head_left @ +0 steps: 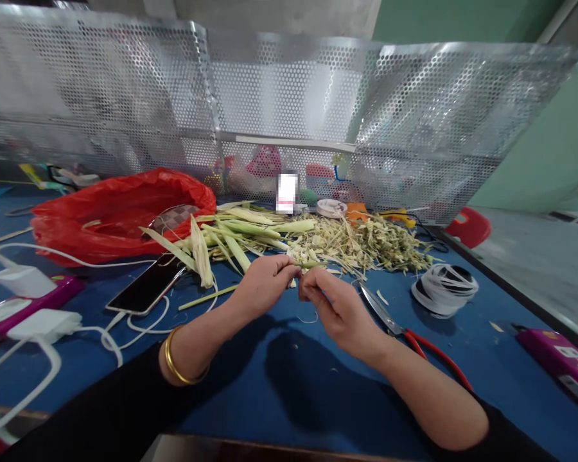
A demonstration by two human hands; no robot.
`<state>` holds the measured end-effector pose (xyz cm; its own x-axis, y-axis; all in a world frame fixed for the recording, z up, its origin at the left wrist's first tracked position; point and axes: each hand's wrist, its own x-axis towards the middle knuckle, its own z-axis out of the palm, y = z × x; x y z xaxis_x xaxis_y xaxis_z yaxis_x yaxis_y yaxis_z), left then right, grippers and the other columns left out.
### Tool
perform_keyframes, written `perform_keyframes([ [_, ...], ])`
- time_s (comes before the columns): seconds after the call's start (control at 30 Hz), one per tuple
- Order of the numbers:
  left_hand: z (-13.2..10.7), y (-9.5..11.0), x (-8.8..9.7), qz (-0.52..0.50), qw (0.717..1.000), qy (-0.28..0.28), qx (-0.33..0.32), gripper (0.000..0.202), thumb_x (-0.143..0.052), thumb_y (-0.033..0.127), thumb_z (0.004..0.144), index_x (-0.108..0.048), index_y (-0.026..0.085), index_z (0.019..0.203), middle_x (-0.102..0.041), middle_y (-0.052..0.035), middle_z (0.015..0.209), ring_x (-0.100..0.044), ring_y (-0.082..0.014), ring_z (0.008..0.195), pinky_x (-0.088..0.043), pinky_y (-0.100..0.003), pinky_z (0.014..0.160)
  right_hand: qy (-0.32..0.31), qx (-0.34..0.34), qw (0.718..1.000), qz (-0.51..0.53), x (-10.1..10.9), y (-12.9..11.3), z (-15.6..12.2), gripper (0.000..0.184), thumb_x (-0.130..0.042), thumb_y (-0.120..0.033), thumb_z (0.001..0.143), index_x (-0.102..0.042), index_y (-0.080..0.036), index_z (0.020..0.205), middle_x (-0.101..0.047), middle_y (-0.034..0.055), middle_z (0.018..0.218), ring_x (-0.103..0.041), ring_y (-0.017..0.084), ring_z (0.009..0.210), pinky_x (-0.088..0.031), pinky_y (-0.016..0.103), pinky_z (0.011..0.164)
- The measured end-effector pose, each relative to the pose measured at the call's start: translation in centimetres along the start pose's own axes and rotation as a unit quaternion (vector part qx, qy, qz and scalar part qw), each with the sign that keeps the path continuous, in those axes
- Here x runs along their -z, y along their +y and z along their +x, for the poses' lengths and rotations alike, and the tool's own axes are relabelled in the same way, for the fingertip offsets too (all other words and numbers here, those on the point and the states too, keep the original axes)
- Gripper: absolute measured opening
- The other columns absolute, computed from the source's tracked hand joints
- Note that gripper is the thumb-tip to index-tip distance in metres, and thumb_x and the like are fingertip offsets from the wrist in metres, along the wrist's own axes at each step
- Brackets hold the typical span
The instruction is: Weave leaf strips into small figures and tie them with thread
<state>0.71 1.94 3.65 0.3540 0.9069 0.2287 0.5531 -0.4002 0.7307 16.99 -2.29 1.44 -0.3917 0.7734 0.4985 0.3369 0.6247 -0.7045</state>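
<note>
My left hand, a gold bangle on its wrist, is closed in a pinch. From its fingertips a short green strip of plant stalk sticks out to the right. Close beside it, my right hand is curled with thumb and fingers pressed together; what it grips is hidden. A fine pale thread curls on the table below the hands. Just beyond them lie long green husk leaves and a heap of shredded, yellowish plant bits. Red-handled scissors rest to the right of my right hand.
On the blue table are a red plastic bag, a phone with white cables, and a purple power strip at left. A white ribbon roll and a purple box stand right. A perforated metal screen closes the back.
</note>
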Motion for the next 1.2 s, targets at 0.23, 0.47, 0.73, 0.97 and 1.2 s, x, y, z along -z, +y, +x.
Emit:
perform_keyframes([
  [0.23,-0.2,0.1,0.0,0.049,0.998,-0.015,-0.019,0.021,-0.047,0.025,0.081,-0.065,0.018,0.072,-0.061,0.0004,0.062,-0.053,-0.0155,0.063,-0.034,-0.024,0.06,0.006,-0.028,0.999,0.021,0.6,-0.7,0.2,0.016,-0.04,-0.022,0.092,-0.049,-0.021,0.078,-0.049,0.0003,0.072,-0.043,0.013,0.063,-0.036,0.026,0.061],
  [0.47,-1.0,0.3,-0.3,0.13,0.982,-0.075,-0.117,0.023,-0.048,0.027,0.084,-0.066,0.02,0.071,-0.061,-0.0006,0.062,-0.051,-0.0141,0.06,-0.031,-0.023,0.058,0.037,-0.119,0.985,0.121,2.2,-0.8,1.0,0.018,-0.056,-0.031,0.084,-0.058,-0.019,0.071,-0.043,-0.0041,0.054,-0.035,0.009,0.049,-0.028,0.024,0.048],
  [0.73,-0.8,0.7,0.2,-0.046,0.981,-0.159,-0.105,0.016,-0.054,0.026,0.08,-0.069,0.019,0.079,-0.063,0.0015,0.06,-0.055,-0.0121,0.058,-0.038,-0.021,0.06,0.052,-0.243,0.87,0.426,2.7,0.5,1.6,0.016,-0.067,-0.027,0.072,-0.058,-0.016,0.065,-0.057,-0.0014,0.068,-0.031,0.003,0.043,-0.023,0.019,0.04],
  [0.97,-0.4,0.2,-0.2,-0.175,0.984,-0.029,-0.017,0.018,-0.054,0.033,0.083,-0.063,0.018,0.079,-0.058,0.0031,0.061,-0.045,-0.008,0.05,-0.035,-0.019,0.051,0.103,-0.27,0.772,0.566,1.3,1.4,1.8,0.01,-0.072,-0.017,0.067,-0.062,-0.017,0.07,-0.061,-0.002,0.067,-0.053,0.007,0.058,-0.047,0.02,0.058],
  [1.2,-0.6,0.8,-0.2,-0.197,0.979,0.05,0.028,0.016,-0.053,0.03,0.083,-0.059,0.016,0.081,-0.058,0.0032,0.061,-0.044,-0.0068,0.044,-0.036,-0.019,0.045,0.147,-0.254,0.798,0.526,-0.7,0.4,1.0,0.01,-0.07,-0.024,0.075,-0.063,-0.017,0.074,-0.065,0.0007,0.08,-0.06,0.01,0.071,-0.049,0.022,0.068],
])
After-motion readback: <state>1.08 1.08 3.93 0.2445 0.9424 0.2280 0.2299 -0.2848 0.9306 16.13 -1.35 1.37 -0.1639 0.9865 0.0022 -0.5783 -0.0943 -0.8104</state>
